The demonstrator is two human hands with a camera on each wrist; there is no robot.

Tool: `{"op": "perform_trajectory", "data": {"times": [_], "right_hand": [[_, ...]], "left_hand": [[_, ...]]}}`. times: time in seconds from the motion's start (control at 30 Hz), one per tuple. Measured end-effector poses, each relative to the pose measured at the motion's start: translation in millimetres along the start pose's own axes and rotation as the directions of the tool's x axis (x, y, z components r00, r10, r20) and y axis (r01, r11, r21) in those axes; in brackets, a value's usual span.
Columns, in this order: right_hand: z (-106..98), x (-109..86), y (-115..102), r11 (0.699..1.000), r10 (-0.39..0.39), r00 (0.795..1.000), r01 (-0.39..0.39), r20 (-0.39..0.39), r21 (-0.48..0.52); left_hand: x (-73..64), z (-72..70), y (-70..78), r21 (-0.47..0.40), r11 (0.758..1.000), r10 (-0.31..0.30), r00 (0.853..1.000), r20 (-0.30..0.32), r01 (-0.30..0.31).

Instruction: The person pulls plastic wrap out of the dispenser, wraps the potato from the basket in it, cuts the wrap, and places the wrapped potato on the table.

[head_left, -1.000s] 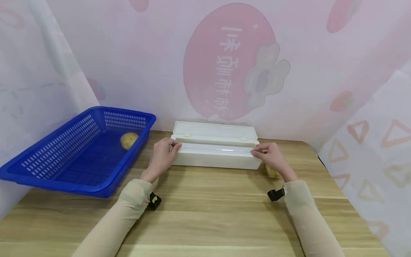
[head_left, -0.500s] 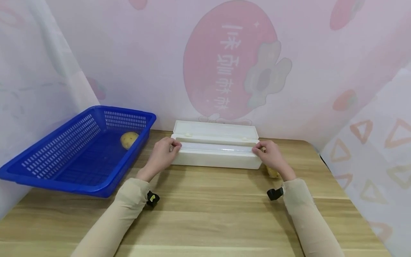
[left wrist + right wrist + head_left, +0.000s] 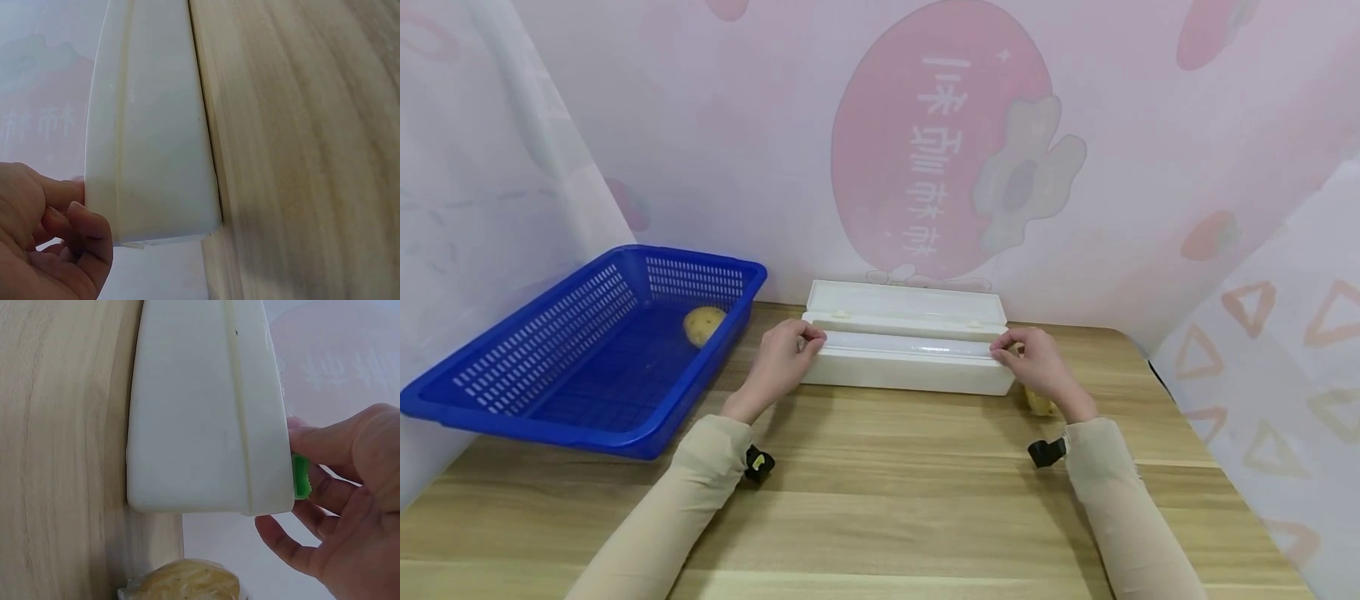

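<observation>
Near the back of the table stands a white cling film dispenser box (image 3: 910, 377), its lid (image 3: 906, 300) tipped back. A roll of clear cling film (image 3: 902, 342) lies along its open top. At the left end, my left hand (image 3: 777, 362) pinches the film's edge between thumb and curled fingers, against the front rim. My right hand (image 3: 1037, 367) does likewise at the other end. A small green part (image 3: 301, 477) shows beside the right fingers in the right wrist view. Below that hand sits a film-wrapped potato (image 3: 187, 581), partly hidden in the head view.
To the left, a blue plastic basket (image 3: 550, 427) with slotted sides holds a potato (image 3: 703, 325) near its right wall. A patterned pale curtain (image 3: 760, 167) hangs close behind the box. The wooden table (image 3: 895, 500) extends in front, between my forearms.
Both hands stay at the two ends of the box, and the right fingers have settled slightly at its rim. The head view has shifted a little; basket and box have not visibly moved.
</observation>
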State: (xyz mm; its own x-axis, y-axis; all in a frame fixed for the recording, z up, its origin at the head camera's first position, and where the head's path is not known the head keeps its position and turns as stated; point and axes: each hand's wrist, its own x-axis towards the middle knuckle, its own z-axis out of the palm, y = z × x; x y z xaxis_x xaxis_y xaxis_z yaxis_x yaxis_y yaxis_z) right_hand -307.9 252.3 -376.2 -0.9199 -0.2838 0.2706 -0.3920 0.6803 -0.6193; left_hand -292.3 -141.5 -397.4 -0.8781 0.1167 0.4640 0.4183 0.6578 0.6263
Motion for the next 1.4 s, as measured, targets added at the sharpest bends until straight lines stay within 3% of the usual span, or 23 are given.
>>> {"op": "perform_trajectory", "data": {"times": [0.67, 1.03, 1.4], "right_hand": [[-5, -1.9, -7, 0.994, 0.095, 0.995, -0.096, 0.018, 0.049], [-6, -2.1, -1, 0.995, 0.083, 0.996, -0.085, 0.036, 0.053], [-2, -1.1, 1, 0.998, 0.063, 0.998, -0.064, 0.021, 0.008]], "left_hand": [[0.3, -2.2, -2.6, -0.002, 0.999, 0.043, 0.998, -0.044, -0.043], [0.8, -2.1, -7.6, 0.006, 0.998, 0.065, 0.995, -0.073, -0.065], [2.5, -4.6, -9.8, -0.019, 0.999, 0.044, 0.998, -0.035, -0.044]]}}
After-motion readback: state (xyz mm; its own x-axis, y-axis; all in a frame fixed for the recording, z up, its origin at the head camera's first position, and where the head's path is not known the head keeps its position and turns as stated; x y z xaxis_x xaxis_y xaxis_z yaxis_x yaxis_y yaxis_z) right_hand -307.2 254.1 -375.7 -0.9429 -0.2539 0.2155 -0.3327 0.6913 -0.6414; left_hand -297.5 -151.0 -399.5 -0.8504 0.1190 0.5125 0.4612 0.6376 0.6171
